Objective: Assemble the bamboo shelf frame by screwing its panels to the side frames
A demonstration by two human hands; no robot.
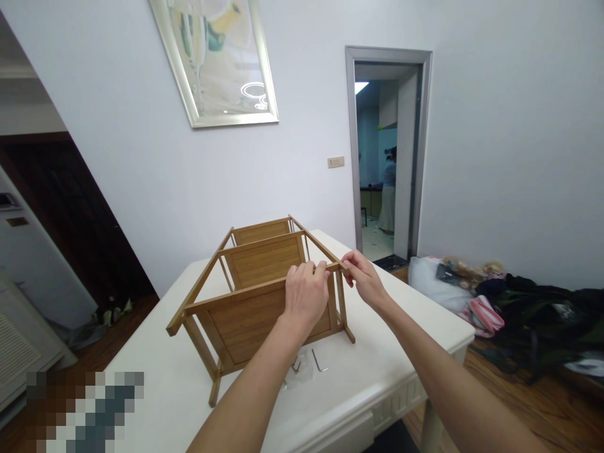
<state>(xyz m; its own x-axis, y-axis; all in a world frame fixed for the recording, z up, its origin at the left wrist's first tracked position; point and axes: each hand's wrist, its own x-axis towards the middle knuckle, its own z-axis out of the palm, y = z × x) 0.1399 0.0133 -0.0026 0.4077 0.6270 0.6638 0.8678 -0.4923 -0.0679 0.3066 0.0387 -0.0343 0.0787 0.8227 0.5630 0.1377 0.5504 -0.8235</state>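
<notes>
A brown wooden shelf rack (264, 264) with slatted panels lies on its side on the white table. My left hand (306, 289) is closed over the upper edge of the nearest panel, fingers hooked behind it. At the right end of that panel, my right hand (362, 277) pinches with thumb and fingertips against the outer side of the long post. Whatever sits between those fingertips is too small to make out. Below the panel, an L-shaped hex key (319, 361) rests on the table beside a clear plastic bag (304, 368) with small metal pieces.
The white table (377, 352) has its front edge and a corner at the right. Clothes and bags (533, 314) are heaped on the floor by the right wall. Beyond the doorway (389, 157) a person stands in another room. A framed picture (221, 63) hangs ahead.
</notes>
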